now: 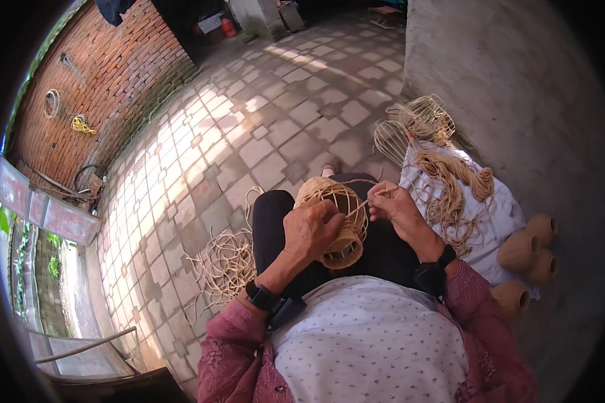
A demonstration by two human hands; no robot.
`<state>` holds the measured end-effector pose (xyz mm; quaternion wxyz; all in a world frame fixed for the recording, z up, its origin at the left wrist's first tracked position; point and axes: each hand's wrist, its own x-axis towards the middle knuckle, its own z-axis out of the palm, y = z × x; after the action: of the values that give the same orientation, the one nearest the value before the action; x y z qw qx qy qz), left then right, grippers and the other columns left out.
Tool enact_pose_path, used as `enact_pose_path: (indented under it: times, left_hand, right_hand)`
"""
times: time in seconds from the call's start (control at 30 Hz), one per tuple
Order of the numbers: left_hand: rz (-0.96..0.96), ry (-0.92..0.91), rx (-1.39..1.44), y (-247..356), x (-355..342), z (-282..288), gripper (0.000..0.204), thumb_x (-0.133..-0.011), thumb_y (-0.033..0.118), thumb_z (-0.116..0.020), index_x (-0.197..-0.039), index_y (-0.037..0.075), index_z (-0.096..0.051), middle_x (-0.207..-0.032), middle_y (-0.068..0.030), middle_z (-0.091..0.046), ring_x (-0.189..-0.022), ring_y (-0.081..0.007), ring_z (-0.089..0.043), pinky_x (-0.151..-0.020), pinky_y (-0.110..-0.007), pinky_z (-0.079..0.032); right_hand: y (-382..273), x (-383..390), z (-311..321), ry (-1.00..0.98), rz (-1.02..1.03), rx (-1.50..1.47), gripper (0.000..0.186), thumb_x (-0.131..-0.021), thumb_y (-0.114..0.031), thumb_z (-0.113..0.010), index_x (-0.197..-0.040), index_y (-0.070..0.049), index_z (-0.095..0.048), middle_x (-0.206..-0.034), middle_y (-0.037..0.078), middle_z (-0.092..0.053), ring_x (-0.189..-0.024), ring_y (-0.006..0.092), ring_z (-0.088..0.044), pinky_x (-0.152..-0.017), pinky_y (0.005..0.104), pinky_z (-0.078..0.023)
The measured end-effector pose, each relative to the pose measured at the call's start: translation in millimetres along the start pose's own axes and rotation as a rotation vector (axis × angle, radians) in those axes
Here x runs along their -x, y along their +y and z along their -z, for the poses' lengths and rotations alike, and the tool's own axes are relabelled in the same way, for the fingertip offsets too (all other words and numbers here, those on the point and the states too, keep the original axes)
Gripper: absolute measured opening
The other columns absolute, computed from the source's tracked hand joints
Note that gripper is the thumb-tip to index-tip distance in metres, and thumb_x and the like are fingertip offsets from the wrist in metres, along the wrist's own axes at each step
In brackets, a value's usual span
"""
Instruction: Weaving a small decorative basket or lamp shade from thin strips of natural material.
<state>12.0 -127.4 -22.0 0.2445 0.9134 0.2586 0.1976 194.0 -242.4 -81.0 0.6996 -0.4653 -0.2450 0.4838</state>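
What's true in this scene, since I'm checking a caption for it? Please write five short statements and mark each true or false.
1. The left hand is on the woven basket. True.
2. The right hand is empty. False: it pinches a cord strand.
3. A tangled pile of cord lies on the paving. True.
4. The round brown vessels are at the picture's left. False: they are at its right.
5. A yellow coil hangs on the brick wall. True.
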Motion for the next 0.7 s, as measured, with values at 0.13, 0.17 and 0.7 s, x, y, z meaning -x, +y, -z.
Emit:
enact_pose_path:
  times: [0.13, 0.17, 0.7]
  left_hand:
    - [0.145, -0.111, -0.063, 4.9, -8.2, -0.6, 0.013, -0.075, 0.023, -0.066, -0.075, 0.01, -0.065, -0.074, -0.0083, -0.062, -0.071, -0.0295, -0.064, -0.063, -0.041, -0.05]
    - [0.142, -0.11, -0.066, 4.3, -7.4, -3.6, 0.013, -0.075, 0.023, -0.066, -0.075, 0.01, -0.065, -0.074, -0.0083, -0.062, -0.071, -0.0295, -0.064, -0.063, -0.041, -0.05]
    - [0.045, -0.149, -0.091, 1.8, -7.5, -3.5, 0.016, -0.077, 0.021, -0.058, -0.09, 0.01, -0.059, -0.072, -0.0147, -0.064, -0.071, -0.0351, -0.064, -0.065, -0.046, -0.05]
  right_hand:
    - [-4.2, -29.1, -17.3, -0.103, -0.023, 0.095, 0.01, -0.089, -0.011, -0.062, -0.097, -0.005, -0.059, -0.083, 0.001, -0.061, -0.07, 0.008, -0.059, -0.063, 0.0201, -0.05]
    - [-1.8, -33.3, -20.0, -0.102, -0.019, 0.093, 0.01, -0.089, -0.011, -0.062, -0.097, -0.005, -0.059, -0.083, 0.001, -0.061, -0.07, 0.008, -0.059, -0.063, 0.0201, -0.05]
    - [1.4, -6.9, -48.0, 0.126, 0.257, 1.004, 0.023, -0.079, -0.01, -0.061, -0.1, -0.004, -0.056, -0.08, 0.014, -0.065, -0.074, 0.0317, -0.065, -0.068, 0.0408, -0.05]
